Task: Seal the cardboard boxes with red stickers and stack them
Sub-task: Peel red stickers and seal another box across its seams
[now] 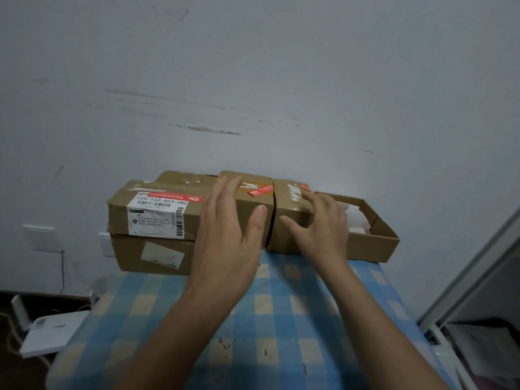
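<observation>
Several brown cardboard boxes stand along the table's far edge against the wall. At the left, a labelled box (152, 212) with a red sticker (171, 196) lies on top of a lower box (146, 257). A middle box (250, 198) carries a red sticker (260, 190). Just right of it stands a taped box (289, 204) with a red sticker (305, 188) on its top. My left hand (228, 229) is spread against the middle box's front and top, fingers straight. My right hand (323, 220) lies on the taped box, forefinger on its top, thumb on its front.
An open shallow cardboard tray (377, 240) holding white paper sits at the far right. The table has a blue checked cloth (253, 319). A white wall is right behind the boxes. White devices (47, 333) lie on the floor at left; a cabinet edge (464, 277) is at right.
</observation>
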